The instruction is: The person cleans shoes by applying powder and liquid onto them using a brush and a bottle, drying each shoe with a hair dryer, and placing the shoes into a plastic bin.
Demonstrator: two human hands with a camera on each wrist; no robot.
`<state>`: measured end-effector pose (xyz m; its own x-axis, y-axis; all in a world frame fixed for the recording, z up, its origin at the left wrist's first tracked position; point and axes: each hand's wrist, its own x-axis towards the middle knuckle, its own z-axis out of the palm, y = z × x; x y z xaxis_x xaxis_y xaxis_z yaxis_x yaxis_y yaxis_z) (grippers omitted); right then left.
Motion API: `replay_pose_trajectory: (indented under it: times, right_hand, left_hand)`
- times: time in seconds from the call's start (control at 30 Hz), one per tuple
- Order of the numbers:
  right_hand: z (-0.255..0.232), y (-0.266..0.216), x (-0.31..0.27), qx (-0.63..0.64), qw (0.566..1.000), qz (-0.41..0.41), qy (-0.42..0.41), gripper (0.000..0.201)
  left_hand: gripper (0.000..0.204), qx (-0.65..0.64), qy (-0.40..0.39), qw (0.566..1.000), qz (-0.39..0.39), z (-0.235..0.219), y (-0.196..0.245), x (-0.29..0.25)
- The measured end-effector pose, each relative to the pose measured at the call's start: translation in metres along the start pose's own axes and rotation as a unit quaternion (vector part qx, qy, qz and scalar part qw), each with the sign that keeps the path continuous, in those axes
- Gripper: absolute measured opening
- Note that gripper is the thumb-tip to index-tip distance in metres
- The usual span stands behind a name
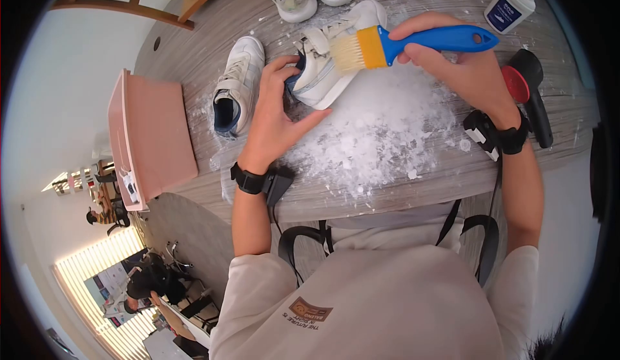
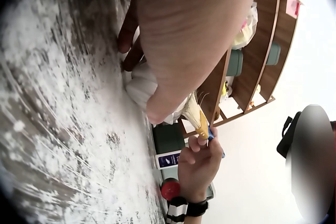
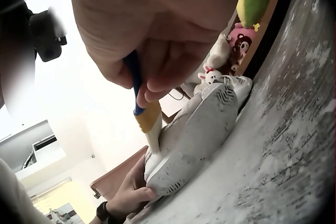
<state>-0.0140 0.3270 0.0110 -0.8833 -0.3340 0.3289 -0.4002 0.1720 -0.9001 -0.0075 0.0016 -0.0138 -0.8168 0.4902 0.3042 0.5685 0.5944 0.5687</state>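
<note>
Holding the shoe (image 1: 318, 81) tilted at the far middle of the table (image 1: 549, 43), beside the powder (image 1: 387, 127), with its sole toward the near right; cannot tell whether touching down. Gripping its heel with curled fingers of the left hand (image 1: 274, 117). Pinching the brush (image 1: 374, 46) by its handle with the right hand (image 1: 465, 72), with bristles against the upper. Probably light, soft above, stiffer at the sole, perhaps slippery if dusted; best held at the heel. Count four shoes: the held one, one left shoe (image 1: 239, 79), two far shoes (image 1: 294, 8); also one brush, one bottle (image 1: 510, 8), one bin (image 1: 155, 127).
</note>
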Motion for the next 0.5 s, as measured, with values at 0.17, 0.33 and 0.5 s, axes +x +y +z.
replay_pose_trajectory:
  times: [0.17,0.33,0.5]
  right_hand:
    - [0.012,-0.002,0.003,0.040,0.993,-0.067,-0.084,0.024]
    - [0.011,0.003,-0.001,-0.004,0.994,-0.049,-0.101,0.021]
    - [-0.007,0.008,0.005,0.032,0.997,0.054,0.047,0.017]
  left_hand:
    - [0.074,-0.008,-0.001,1.000,-0.005,0.000,0.000,0.001]
    - [0.077,-0.002,0.000,1.000,-0.003,0.002,0.000,0.002]
    - [0.077,-0.013,0.001,1.000,-0.016,0.001,-0.001,0.002]
